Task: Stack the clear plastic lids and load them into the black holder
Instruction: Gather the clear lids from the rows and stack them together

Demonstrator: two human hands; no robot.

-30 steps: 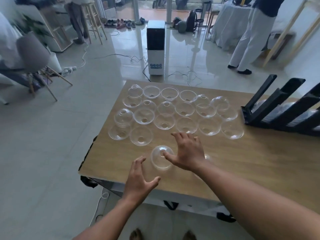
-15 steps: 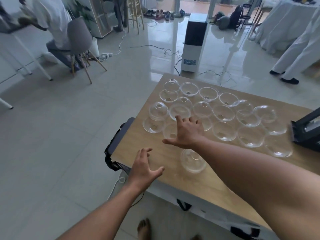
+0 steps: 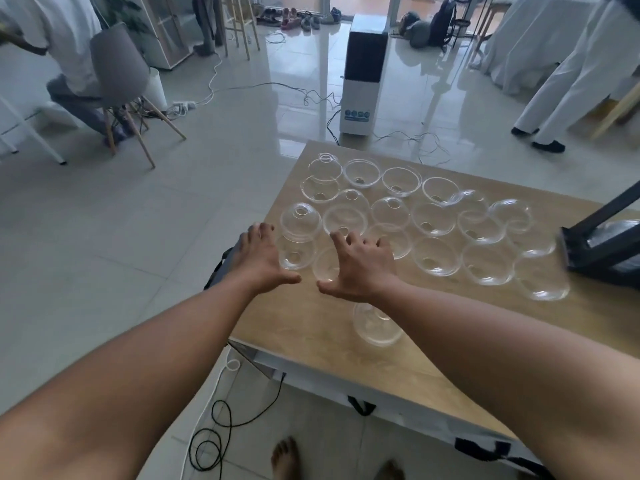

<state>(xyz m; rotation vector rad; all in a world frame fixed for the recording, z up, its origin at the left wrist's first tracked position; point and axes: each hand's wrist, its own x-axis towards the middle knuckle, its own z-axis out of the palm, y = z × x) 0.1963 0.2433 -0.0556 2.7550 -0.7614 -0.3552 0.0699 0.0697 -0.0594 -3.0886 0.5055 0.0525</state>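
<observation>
Several clear dome lids (image 3: 434, 218) lie in rows on the wooden table (image 3: 311, 317). One small stack of lids (image 3: 376, 327) stands apart near the front edge, partly under my right forearm. My left hand (image 3: 258, 259) hovers open at the table's left edge, beside a lid (image 3: 294, 258) with another dome lid (image 3: 299, 221) resting above it. My right hand (image 3: 360, 265) is open, fingers spread over a front-row lid (image 3: 325, 266). The black holder (image 3: 595, 237) pokes in at the right edge with lids inside it.
A white and black floor unit (image 3: 362, 71) stands beyond the table with cables (image 3: 304, 95) across the tiles. A grey chair (image 3: 121, 74) with a seated person is at the left. Another person in white stands at the far right. A black cable (image 3: 214, 434) coils beside my feet.
Both hands have moved forward and left from the lone stack to the front-left lids. The view has swung left, so only the holder's end shows.
</observation>
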